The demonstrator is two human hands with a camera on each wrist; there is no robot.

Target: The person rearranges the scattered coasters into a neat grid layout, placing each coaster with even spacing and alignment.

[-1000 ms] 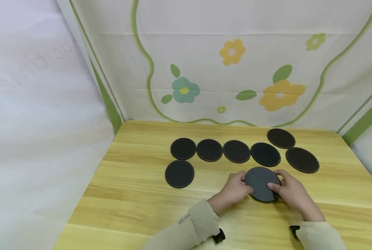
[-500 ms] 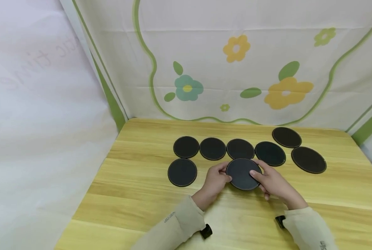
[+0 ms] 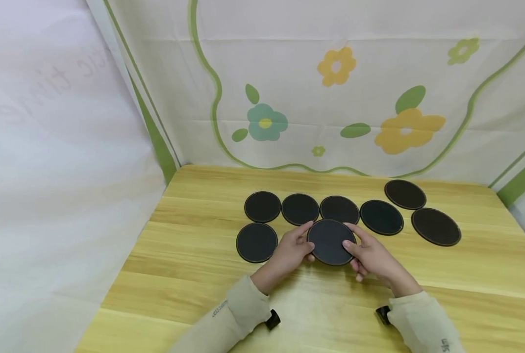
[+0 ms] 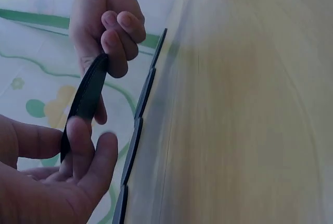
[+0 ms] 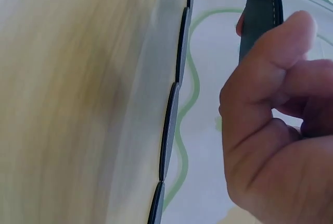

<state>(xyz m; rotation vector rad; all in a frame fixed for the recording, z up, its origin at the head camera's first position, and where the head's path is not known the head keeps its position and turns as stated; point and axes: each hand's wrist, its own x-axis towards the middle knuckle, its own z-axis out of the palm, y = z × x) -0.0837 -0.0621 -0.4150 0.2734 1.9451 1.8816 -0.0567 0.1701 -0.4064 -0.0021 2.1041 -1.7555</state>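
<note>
1. Cloth (image 3: 288,29) printed with flowers and wavy green lines hangs behind the work, the largest thing in view.
2. Wooden tabletop (image 3: 174,264) spreads beneath it; no container shows, so seven black discs lie straight on the wood, inside nothing.
3. Of these, a row of four discs (image 3: 338,208) runs edge to edge or nearly so; a fifth disc (image 3: 257,242) lies just in front of the leftmost. Two more, a farther disc (image 3: 405,194) and a nearer disc (image 3: 436,226), lie at the right end. All seven keep their places.
4. Left hand (image 3: 288,252) pinches the held disc at its left edge; the right hand (image 3: 374,257) grips the right side, thumb on the face, fingers behind.
5. Held disc (image 3: 331,242) is raised off the table. Over the last second it has shifted leftward, from before the row's fourth disc to before its second and third; I judge this mid-carry, not a setting-down.
</note>
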